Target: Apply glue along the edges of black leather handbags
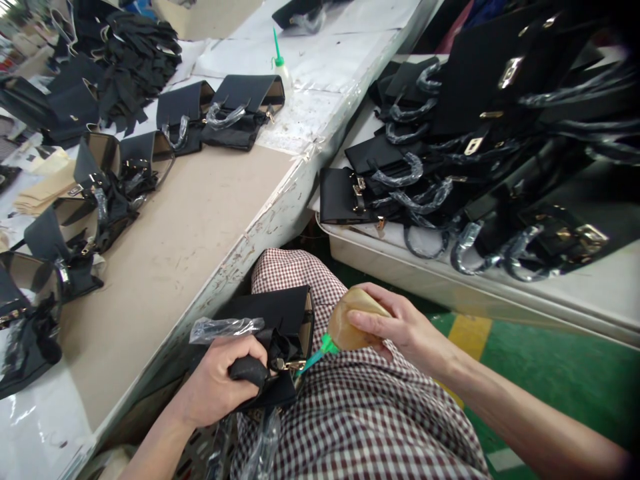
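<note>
On my lap lies a black handbag with gold hardware and a plastic-wrapped handle. My left hand is closed around a black part of it, close to the gold clasp. In my right hand is a squeeze bottle, yellowish and tilted downward, with a green cap and thin nozzle. The nozzle tip reaches the edge of the bag just beside the clasp; whether it touches cannot be made out. My lap is covered by checked cloth.
To the left, a long worktable carries several black handbags, a pile of black strips and another green-tipped bottle. At right, a white tray-like table is heaped with black bags. Green floor lies below.
</note>
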The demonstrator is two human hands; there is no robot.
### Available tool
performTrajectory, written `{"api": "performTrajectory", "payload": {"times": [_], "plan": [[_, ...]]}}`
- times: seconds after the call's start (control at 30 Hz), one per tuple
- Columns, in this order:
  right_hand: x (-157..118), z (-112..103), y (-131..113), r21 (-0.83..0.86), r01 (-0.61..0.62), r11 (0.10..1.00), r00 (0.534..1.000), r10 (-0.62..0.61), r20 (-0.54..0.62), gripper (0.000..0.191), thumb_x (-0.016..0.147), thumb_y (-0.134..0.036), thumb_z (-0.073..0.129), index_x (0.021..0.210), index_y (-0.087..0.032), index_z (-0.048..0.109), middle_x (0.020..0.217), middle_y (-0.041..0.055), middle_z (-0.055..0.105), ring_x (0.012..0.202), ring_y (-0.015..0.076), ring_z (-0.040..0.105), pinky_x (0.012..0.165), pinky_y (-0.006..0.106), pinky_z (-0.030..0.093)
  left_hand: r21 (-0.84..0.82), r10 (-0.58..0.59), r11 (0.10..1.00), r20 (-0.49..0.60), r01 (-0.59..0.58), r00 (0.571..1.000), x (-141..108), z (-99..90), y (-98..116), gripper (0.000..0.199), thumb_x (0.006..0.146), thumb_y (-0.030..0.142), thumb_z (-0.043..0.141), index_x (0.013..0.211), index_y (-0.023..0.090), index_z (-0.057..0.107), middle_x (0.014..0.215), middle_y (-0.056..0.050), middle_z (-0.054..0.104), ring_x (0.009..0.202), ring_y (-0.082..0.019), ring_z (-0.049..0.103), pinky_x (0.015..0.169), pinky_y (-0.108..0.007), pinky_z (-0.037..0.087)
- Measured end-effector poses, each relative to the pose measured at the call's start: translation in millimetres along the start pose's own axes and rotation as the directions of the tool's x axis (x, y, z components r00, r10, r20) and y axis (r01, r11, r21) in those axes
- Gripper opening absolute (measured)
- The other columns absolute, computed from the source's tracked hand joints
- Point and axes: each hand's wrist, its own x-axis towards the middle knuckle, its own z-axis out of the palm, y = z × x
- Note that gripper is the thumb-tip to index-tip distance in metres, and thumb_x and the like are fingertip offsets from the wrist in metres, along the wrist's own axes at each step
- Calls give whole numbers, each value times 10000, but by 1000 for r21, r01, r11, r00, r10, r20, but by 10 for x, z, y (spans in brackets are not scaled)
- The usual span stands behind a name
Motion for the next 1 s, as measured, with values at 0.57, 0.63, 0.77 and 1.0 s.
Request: {"api": "performTrajectory", "payload": {"times": [0.57, 0.63, 0.77, 1.0], "plan": [[244, -290, 208, -629, 138, 765, 932, -315, -179, 452, 871, -528, 661, 1166, -208, 538, 976, 52, 667, 841, 246, 627, 768, 387, 494, 27, 24, 999, -7, -24, 1000, 31, -4, -7, 213, 616, 29, 529, 735, 192, 597, 677, 65, 612, 649, -102, 543, 652, -224, 356], [177, -284, 200, -612, 161, 774, 932, -323, -163, 448, 861, -509, 686, 1170, -220, 542, 995, 48, 668, 851, 245, 626, 780, 386, 492, 31, 37, 999, -17, -37, 999, 30, -13, -3, 222, 619, 26, 525, 746, 195, 591, 685, 66, 609, 651, -102, 535, 656, -224, 356], [33, -283, 134, -285, 120, 951, 967, -177, -184, 382, 846, -481, 721, 1108, -233, 596, 863, 8, 646, 682, 177, 574, 555, 274, 451, 110, 107, 989, -82, -98, 991, 14, -53, 31, 230, 661, 13, 501, 770, 202, 573, 748, 46, 595, 707, -119, 526, 678, -233, 360], [-70, -243, 22, 689, 84, 720, 992, 1, -123, 261, 877, -439, 658, 901, -180, 674, 542, -29, 464, 431, 71, 327, 372, 155, 243, -109, -113, 993, -661, 54, 742, -87, -213, 117, 95, 809, 188, 621, 887, 205, 569, 768, 49, 571, 681, -124, 549, 643, -214, 430]]}}
